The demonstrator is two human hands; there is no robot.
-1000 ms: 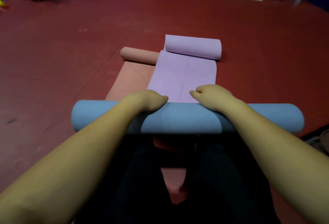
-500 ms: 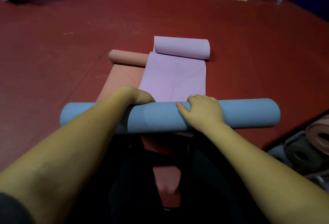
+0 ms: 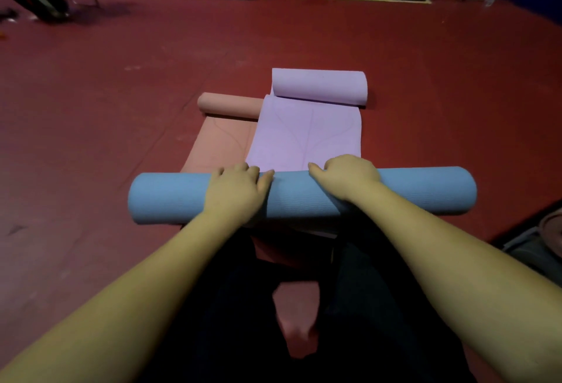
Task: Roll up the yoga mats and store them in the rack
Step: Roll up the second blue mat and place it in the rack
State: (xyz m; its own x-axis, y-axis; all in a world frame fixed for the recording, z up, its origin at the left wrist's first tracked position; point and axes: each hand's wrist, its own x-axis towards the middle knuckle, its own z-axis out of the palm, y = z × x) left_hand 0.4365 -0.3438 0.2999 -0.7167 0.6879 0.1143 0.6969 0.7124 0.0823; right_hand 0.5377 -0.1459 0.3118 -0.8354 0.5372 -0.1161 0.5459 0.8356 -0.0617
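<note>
Single head-worn wide-angle view, facing forward-down, close over blue rolled mat, red floor beyond.

Three yoga mats at frame centre

Blue mat fully rolled, lying crosswise; behind it, purple mat and pink mat half unrolled, rolls at their far ends.
</note>
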